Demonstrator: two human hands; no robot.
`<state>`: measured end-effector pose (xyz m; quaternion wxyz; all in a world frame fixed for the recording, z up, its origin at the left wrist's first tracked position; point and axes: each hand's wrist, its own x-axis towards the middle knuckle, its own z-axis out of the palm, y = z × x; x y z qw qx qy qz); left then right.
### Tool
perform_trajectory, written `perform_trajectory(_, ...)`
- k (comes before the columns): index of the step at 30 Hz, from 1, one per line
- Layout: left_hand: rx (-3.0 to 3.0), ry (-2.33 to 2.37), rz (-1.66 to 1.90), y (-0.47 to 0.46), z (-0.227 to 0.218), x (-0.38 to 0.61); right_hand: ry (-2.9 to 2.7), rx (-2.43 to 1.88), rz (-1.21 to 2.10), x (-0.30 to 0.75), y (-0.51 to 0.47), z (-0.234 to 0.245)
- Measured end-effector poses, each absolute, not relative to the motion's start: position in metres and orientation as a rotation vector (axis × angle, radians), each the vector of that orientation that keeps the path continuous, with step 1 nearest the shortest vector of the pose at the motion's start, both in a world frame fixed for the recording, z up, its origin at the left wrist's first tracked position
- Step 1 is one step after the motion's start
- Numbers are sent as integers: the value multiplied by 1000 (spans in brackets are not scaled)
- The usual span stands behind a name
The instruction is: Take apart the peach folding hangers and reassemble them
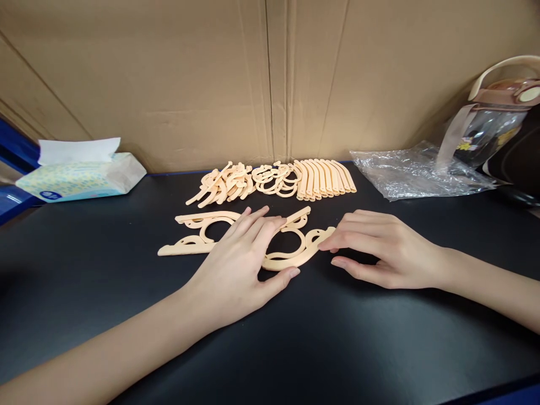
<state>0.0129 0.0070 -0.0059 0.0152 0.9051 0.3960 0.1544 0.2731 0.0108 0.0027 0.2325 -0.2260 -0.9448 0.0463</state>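
Note:
Two peach plastic pieces that look like folding clothes hangers lie flat before me, each with notched arms around a ring-like middle. My left hand (242, 253) rests over the inner ends of the left hanger (185, 247) and the right hanger (291, 261), hiding where they meet. Its fingers are stretched out and the thumb points right, near the right hanger's lower curve. At that hanger's right end is my right hand (379, 247), fingers curved and thumb apart. Its index fingertip is at the arm's tip; whether it presses on it I cannot tell.
Behind the hangers lie a pile of short curved pieces (228, 183), a heap of ring-shaped hooks (276, 180) and a row of curved arms (324, 179). A tissue pack (84, 174) stands left; a clear plastic bag (396, 171) and a bottle (491, 135) are right. Cardboard (169, 84) walls the back.

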Motion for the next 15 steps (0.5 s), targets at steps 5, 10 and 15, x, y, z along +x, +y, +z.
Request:
perform_trajectory(5,2833,1252,540,7,-6,13,-2598,-625,135,274,13,1)
perform_trajectory(10,2807,1240,571,7,-3,13,-2602,-678,144,276,12,2)
perform_trajectory(15,2780,1196,571,7,-1,11,-2591,-762,154,275,15,2)
